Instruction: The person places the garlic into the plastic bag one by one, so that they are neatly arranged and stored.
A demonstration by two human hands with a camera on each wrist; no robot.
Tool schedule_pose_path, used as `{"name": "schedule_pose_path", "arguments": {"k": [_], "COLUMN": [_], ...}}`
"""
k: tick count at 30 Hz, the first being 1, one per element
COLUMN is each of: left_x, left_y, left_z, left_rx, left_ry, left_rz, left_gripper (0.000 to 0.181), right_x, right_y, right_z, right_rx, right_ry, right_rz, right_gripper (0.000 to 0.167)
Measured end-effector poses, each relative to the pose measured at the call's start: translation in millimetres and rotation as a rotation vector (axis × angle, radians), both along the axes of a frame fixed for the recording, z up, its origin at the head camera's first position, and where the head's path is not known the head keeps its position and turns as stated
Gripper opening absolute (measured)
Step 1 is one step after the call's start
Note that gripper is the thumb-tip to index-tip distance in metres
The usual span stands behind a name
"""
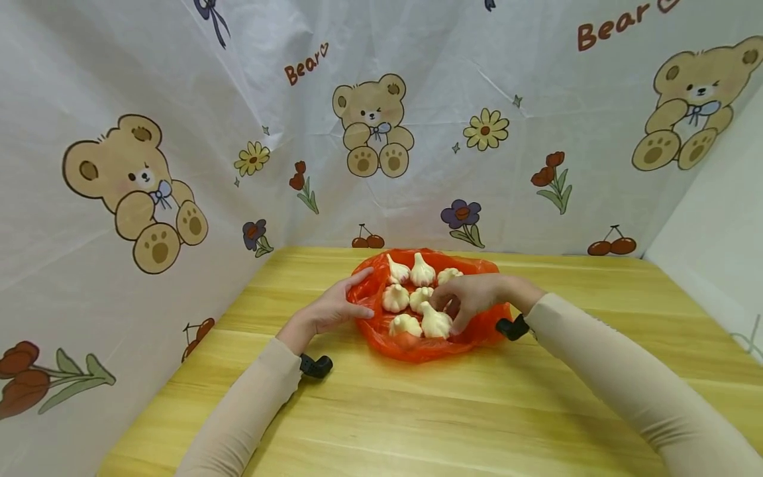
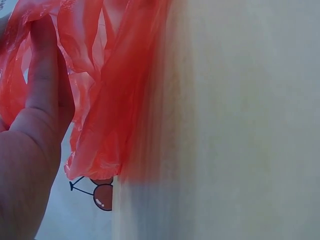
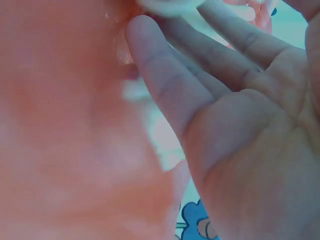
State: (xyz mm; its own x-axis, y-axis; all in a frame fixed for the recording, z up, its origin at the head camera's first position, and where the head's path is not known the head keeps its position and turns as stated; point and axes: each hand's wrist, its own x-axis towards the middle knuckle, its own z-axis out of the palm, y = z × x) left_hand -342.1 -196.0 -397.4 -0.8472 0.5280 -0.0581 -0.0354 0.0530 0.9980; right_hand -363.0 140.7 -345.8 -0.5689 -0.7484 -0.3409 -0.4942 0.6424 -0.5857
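Observation:
A thin red plastic bag lies spread on the table with several whole garlic bulbs inside. At its left rim is my left hand, thumb and fingers apart, the fingers fairly straight against the film. The left wrist view shows those fingers partly behind the crinkled plastic. My right hand reaches into the bag from the right. Its thumb and fingers close about a garlic bulb near the front. In the right wrist view only a pale edge of a bulb shows at the fingertips.
The bag stands on a wood-grain table. Behind it and to the left hangs a white sheet printed with bears and flowers. A plain white panel borders the right side. Each wrist carries a small black camera mount.

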Motion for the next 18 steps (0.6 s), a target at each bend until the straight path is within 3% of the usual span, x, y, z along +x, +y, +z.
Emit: {"name": "schedule_pose_path", "arguments": {"k": [3, 9, 14, 18], "left_x": [-2.8, -3.0, 0.7, 2.3], "left_y": [-0.6, -3.9, -10.1, -14.5], "left_z": [1.4, 2.0, 6.2, 12.4], "left_rx": [0.010, 0.009, -0.107, -0.205], "left_ry": [0.011, 0.026, 0.062, 0.129], "left_rz": [0.001, 0.001, 0.088, 0.153], "left_gripper": [0.101, 0.101, 0.089, 0.082], "right_x": [-0.9, 2.3, 7.6, 10.7], "right_y": [4.9, 18.5, 34.7, 53.7], "right_z": [4.4, 12.8, 21.7, 33.1], "right_rx": [-0.041, -0.057, -0.089, -0.135], "right_ry": [-0.059, -0.057, -0.027, -0.022], "right_rz": [-0.005, 0.010, -0.014, -0.052], "right_gripper": [0.050, 0.047, 0.050, 0.054]}}
